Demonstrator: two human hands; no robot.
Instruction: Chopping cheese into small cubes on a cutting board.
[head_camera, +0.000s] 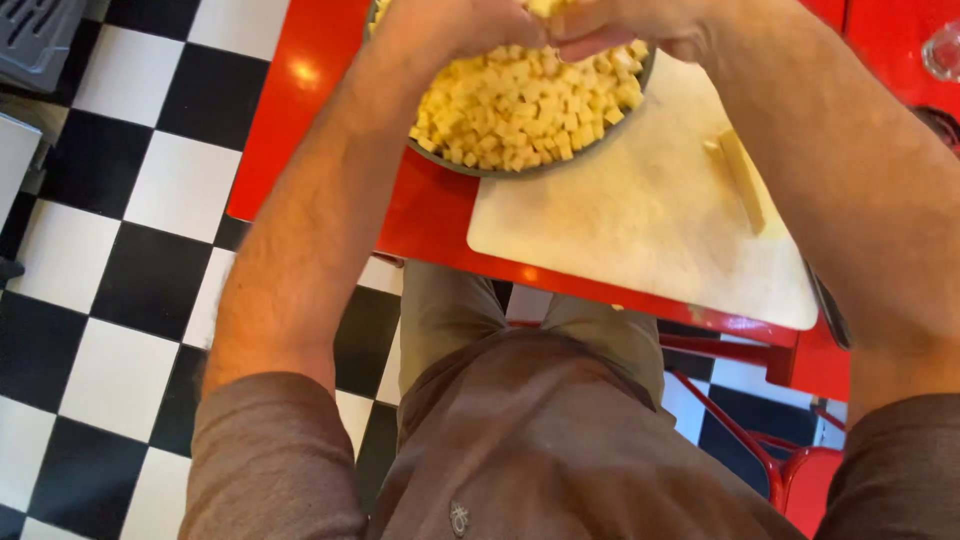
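A grey bowl (470, 166) heaped with small pale yellow cubes (520, 110) stands on the red table, partly overlapping a white cutting board (640, 230). Both my hands are cupped together over the bowl at the top edge of the view. My left hand (450, 25) and my right hand (620, 25) touch each other, with a few yellow cubes showing between them. Their fingers are partly cut off by the frame. A thin yellow strip (742, 180) lies on the board to the right of the bowl.
The red table (310, 110) has its near edge just in front of my lap. A black and white chequered floor (120, 250) lies to the left. A red chair frame (760, 450) sits below right. A clear glass (945, 50) stands at the far right.
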